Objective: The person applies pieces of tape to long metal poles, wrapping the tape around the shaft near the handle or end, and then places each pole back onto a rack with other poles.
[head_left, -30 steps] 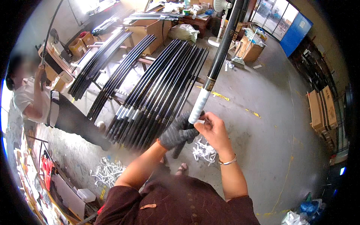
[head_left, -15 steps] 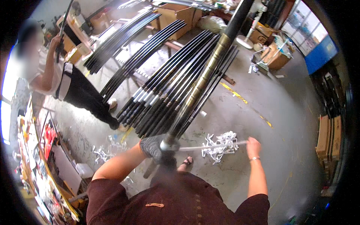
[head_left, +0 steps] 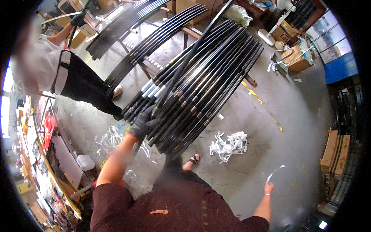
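My left hand point(head_left: 143, 124), in a dark glove, is wrapped round a long black pole point(head_left: 184, 63). The pole slants up and away over a row of black poles point(head_left: 210, 87) lying side by side on a rack, several with pale bands near their near ends. Whether it touches them I cannot tell. Out to the right, my bare right hand point(head_left: 268, 188) is closed on one end of a thin white strip point(head_left: 275, 173), whose other end curls free above the floor.
White strips point(head_left: 228, 147) lie heaped on the floor ahead. A co-worker point(head_left: 58, 69) stands at left beside more poles point(head_left: 154, 42). A cluttered bench point(head_left: 50, 170) runs along the left. Cardboard boxes point(head_left: 335, 154) are stacked at right; a white stand fan point(head_left: 276, 25) stands at the back.
The pole in my left hand has come down and left, over the rack. The white strip, stretched from pole to right hand before, is now off the pole. My right hand has moved down.
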Motion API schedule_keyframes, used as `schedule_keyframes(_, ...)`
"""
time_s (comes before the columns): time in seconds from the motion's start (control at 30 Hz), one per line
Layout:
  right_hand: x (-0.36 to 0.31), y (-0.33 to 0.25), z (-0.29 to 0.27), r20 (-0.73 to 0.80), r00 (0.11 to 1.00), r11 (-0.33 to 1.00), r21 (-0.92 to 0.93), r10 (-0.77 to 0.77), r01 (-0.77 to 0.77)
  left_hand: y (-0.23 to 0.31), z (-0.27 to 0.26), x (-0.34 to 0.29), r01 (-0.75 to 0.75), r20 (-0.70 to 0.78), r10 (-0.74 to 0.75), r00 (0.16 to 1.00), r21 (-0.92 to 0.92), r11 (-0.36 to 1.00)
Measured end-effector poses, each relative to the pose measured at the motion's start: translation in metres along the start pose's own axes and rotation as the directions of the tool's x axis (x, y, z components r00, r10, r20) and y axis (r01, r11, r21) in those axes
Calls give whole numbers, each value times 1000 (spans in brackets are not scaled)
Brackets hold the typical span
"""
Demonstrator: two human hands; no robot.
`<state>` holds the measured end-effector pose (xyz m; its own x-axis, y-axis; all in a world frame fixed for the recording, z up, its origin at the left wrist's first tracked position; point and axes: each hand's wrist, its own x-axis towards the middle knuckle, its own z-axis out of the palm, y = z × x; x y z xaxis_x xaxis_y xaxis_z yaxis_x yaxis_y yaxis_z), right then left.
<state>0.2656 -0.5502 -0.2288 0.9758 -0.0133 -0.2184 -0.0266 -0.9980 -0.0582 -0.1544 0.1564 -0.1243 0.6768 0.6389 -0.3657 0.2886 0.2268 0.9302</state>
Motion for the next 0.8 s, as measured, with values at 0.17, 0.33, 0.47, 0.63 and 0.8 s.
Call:
schedule_keyframes(0.17, -42, -44, 51, -61, 986, 749, 658, 157, -79, -79, 41, 111, -105, -104, 220, 970, 641, 761)
schedule_keyframes(0.33, -90, -146, 6, 145, 971, 389, 897, 191, -210, -100, 77, 166, -45, -187, 318, 930, 797, 602)
schedule_keyframes(0.47, -112, -187, -23, 160, 977, 796, 568, 143, -210, -125, 80, 190, -24, -174, 366, 914, 878, 477)
schedule_keyframes(0.63, -103, -179, -12, 226, 967, 962, 267, -118, 55, -118, 70, 186, -18, -192, 287, 939, 802, 597)
schedule_keyframes(0.8, -105, -197, -4, 332, 910, 965, 166, -247, 201, -160, 15, 134, 180, -468, 305, 829, 741, 647)
